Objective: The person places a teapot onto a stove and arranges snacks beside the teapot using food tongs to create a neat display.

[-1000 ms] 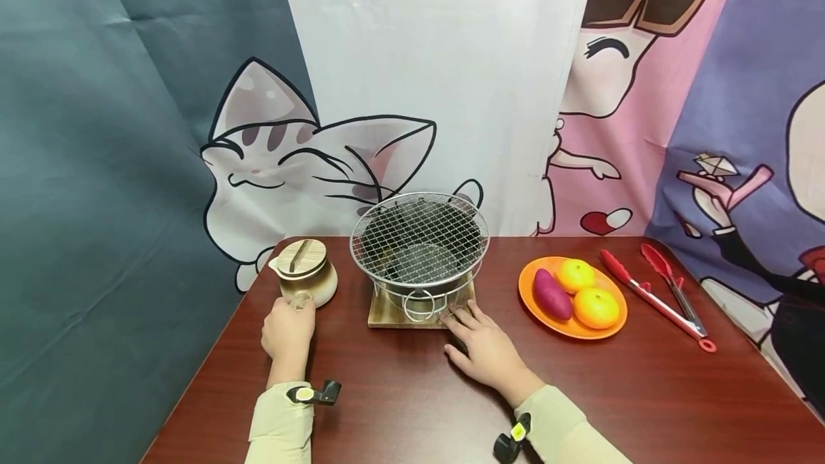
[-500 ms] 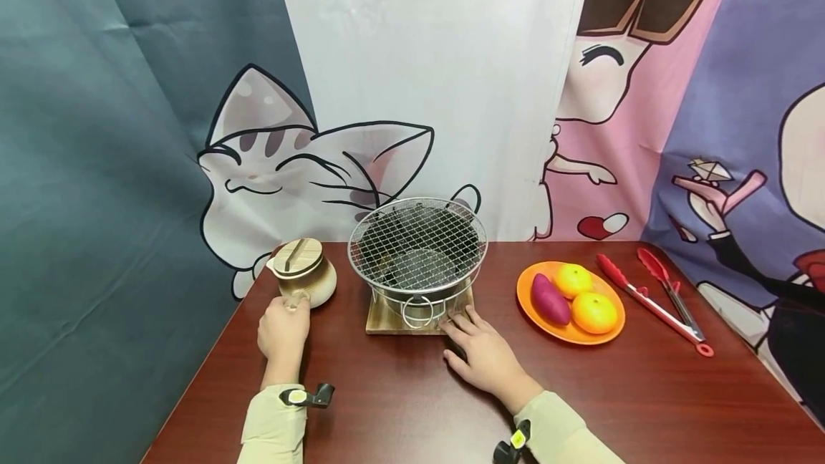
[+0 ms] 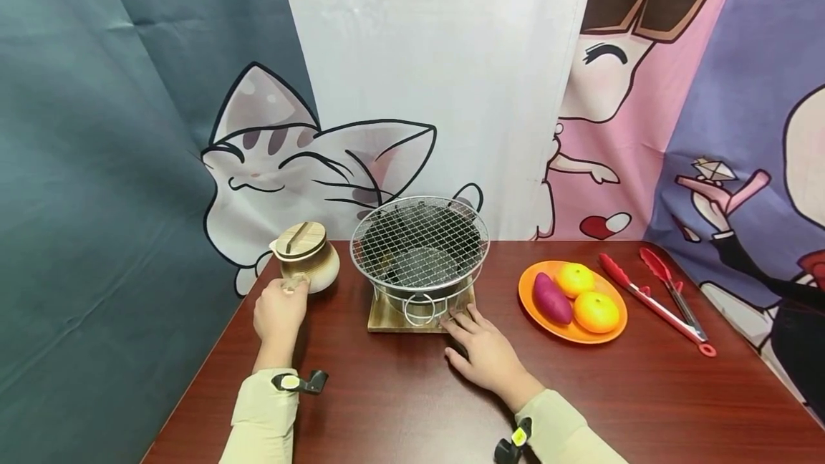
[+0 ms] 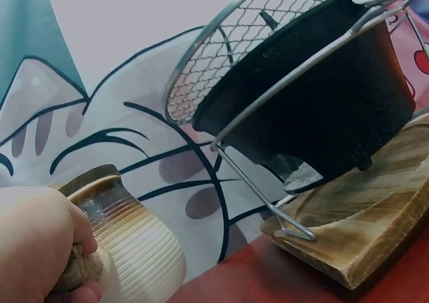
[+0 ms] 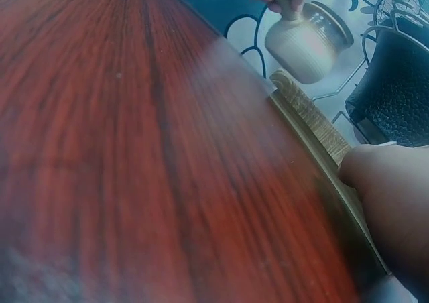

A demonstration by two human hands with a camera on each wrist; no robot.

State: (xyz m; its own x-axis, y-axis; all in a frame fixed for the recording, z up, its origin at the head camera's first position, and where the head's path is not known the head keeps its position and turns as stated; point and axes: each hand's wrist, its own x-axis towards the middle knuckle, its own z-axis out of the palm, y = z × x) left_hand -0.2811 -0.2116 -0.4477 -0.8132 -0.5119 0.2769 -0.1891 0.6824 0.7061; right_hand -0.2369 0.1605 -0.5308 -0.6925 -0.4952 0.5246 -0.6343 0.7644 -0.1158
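At the far left, the table's left edge runs diagonally beside a grey-green curtain (image 3: 77, 235), just beside the left hand (image 3: 279, 312). That hand's fingers are curled around the stubby handle (image 4: 84, 266) of a cream-and-brown pot (image 3: 314, 272), with little gap visible in the grip. The pot, its wooden lid (image 3: 301, 238) on and its spout to the left, is near the table's far left corner; the right wrist view shows curtain around its underside, and it appears raised off the table (image 3: 387, 392). Just right of it stands the main obstacle, a black brazier (image 4: 322, 108) under a wide wire mesh (image 3: 422, 242), on a square wooden board (image 3: 383, 317); a narrow strip of tabletop separates pot and board. The right hand (image 3: 483, 353) lies with fingers extended and spread, fingertips at the board's front right corner, gripping nothing visible. Dark red tabletop stretches between the two forearms and on toward an orange plate (image 3: 563, 332) bearing a purple root (image 3: 551, 298) and two citrus fruits (image 3: 596, 312). Beyond it, red-headed tongs (image 3: 667, 316) lie spread in a V near the right edge.
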